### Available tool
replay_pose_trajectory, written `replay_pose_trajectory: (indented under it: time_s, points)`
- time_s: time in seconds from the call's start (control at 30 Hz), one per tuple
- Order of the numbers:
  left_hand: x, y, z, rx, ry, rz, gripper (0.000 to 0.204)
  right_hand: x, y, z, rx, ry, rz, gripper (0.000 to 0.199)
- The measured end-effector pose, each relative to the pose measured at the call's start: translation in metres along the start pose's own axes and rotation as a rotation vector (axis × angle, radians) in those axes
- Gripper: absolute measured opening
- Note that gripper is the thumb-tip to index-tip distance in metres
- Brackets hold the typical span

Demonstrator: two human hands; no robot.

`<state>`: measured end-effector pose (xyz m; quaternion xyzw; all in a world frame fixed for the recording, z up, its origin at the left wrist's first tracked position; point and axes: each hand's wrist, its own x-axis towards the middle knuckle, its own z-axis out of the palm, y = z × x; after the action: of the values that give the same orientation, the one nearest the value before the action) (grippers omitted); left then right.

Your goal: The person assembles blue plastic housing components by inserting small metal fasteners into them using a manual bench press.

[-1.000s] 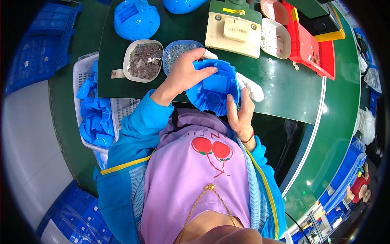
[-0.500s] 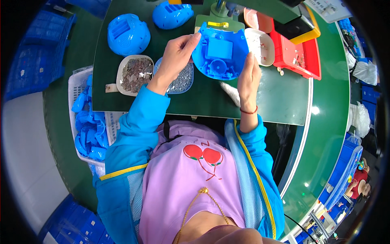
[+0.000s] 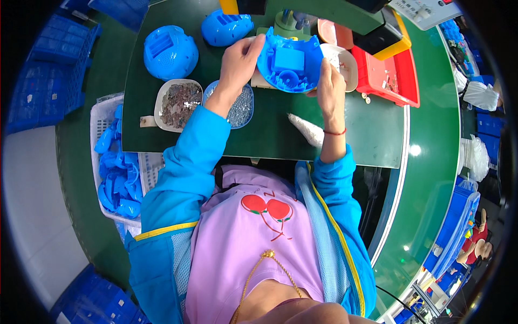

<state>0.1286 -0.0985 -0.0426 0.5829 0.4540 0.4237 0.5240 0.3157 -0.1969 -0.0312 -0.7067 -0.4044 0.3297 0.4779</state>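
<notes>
"Well, the green tabletop (image 3: pixel 372 129) takes up most of the room here. Next comes the lilac shirt (image 3: pixel 280 243), with two big red cherries and a bit of lettering, partly creased."

"And beside the tabletop, on the person's left?"

"A white basket (image 3: pixel 95 124) with blue plastic pieces (image 3: pixel 116 178) piled inside. At the back of the tabletop, a green machine (image 3: pixel 345 15) reaches across. Right of it sits a red tray (image 3: pixel 380 96)."

"Any writing over there?"

"Dark printing on the white panel (image 3: pixel 423 13) at the top right, set at a slant."

"What are the hands doing?"

"Both are closed around the rim of one blue shell (image 3: pixel 288 62), hollow side toward the person. The left hand (image 3: pixel 240 62) grips its left edge, the right hand (image 3: pixel 330 86) its right. It's in front of the machine's column; I can't tell whether it touches anything underneath."

"And the smaller things?"

"Two rounded blue housings, one (image 3: pixel 171 53) at the left, the other (image 3: pixel 227 28) farther back. Nearer, side by side, a white dish (image 3: pixel 172 128) of dull metal bits and a blue-rimmed dish (image 3: pixel 252 110) of shinier ones. A tapering white bundle (image 3: pixel 305 128) lies near the right wrist, which wears a red cord (image 3: pixel 334 132). Smallest are the pale bits (image 3: pixel 366 99) just beside the tray."
</notes>
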Motion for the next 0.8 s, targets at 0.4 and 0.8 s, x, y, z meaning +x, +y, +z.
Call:
replay_pose_trajectory:
  time_s: [0.4, 0.8]
  points:
    - [-0.007, 0.083, -0.014, -0.200, 0.332, 0.785, 0.061, -0.011, -0.062, -0.016, 0.318, 0.681, -0.854, 0.039]
    - [-0.008, 0.091, -0.016, -0.391, 0.283, 0.657, 0.061, -0.006, -0.063, -0.018, 0.561, 0.598, -0.800, 0.042]
